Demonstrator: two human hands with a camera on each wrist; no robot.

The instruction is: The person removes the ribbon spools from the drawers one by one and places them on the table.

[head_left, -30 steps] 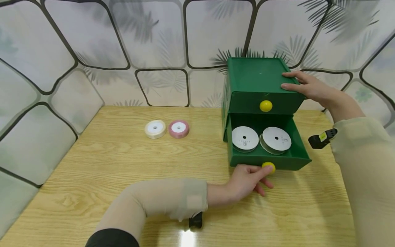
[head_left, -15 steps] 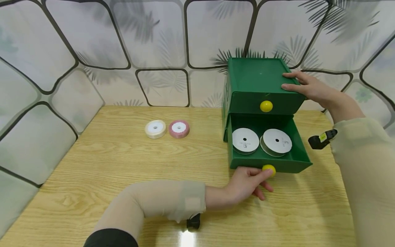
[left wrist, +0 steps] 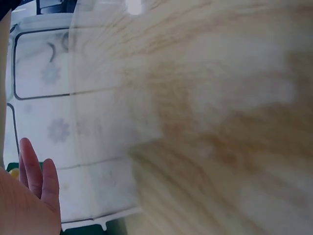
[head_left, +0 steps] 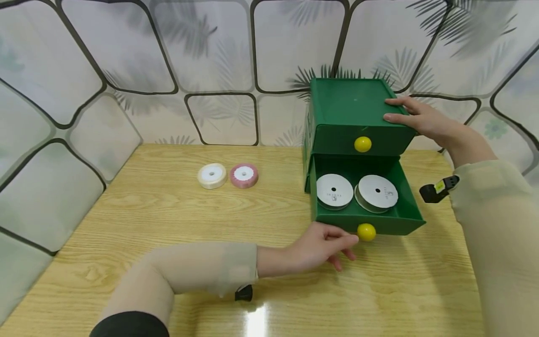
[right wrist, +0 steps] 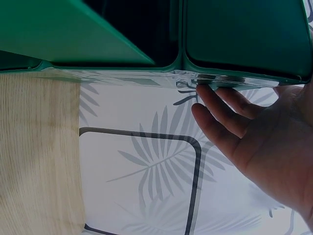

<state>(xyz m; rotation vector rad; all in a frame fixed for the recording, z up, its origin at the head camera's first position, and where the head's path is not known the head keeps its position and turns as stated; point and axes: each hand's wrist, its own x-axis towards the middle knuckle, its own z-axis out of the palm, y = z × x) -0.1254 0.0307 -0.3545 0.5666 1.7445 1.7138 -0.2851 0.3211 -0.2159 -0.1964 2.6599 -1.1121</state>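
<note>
- Two beige sleeves show; the left sleeve (head_left: 202, 267) runs across the lower left of the frame, with one black wrist camera (head_left: 243, 293) below its cuff.
- Two ribbon rolls lie flat left of centre, just beside each other: one cream roll (head_left: 212, 180), then one pink roll (head_left: 244, 182).
- One left hand (head_left: 317, 245), right of lower centre, its fingers loosely extended and gripping nothing; the tips are just beside the lower yellow knob (head_left: 366, 232), and contact cannot be told.
- One green box (head_left: 353, 100) at right of centre, with two drawers: the upper closed, the lower drawer (head_left: 370, 224) pulled out.
- Two white spools (head_left: 334, 191) lie flat in that lower drawer, side by side.
- A second knob, the upper yellow knob (head_left: 362, 144), sits above.
- One right hand (head_left: 429, 121), upper right, rests on the box's top right edge, fingers apart and straight.
- Bench (head_left: 126, 210): pale wood grain, one bright reflection at bottom centre.
- Wall (head_left: 223, 47): pale panels, dark outlines, leaf prints.
</note>
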